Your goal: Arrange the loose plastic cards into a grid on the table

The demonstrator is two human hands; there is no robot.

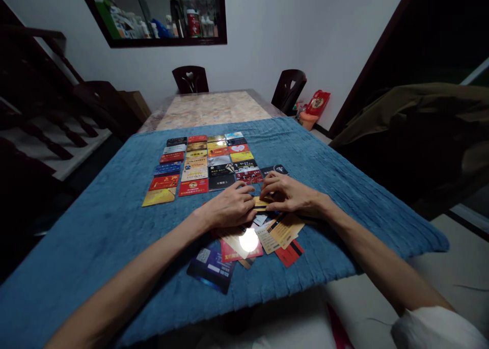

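cards: four rows laid, a loose heap left

judging by the cloth, i am well past halfway. the grid of cards (208,163) lies at twelve o'clock from my hands, in four neat columns, edge to edge, with one dark card (275,169) set off at its lower right corner. what is left is the loose pile (263,234) at six o'clock from my fingers, overlapping every which way, with a dark blue card (212,268) and a red card (289,253) strayed toward the near edge.

my left hand (229,206) and right hand (290,195) are close together, fingertips meeting on a yellow card (261,203) between them; both pinch or press it, and i cannot tell whether it is lifted off the cloth.

around: the blue cloth (95,226) covers the near half of the table (212,108); two dark chairs (190,79) stand at the far end, a red bag (317,103) at two o'clock, a brown jacket (420,114) at three. a bright glare on the pile hides one card's face. nothing blocks the grid.
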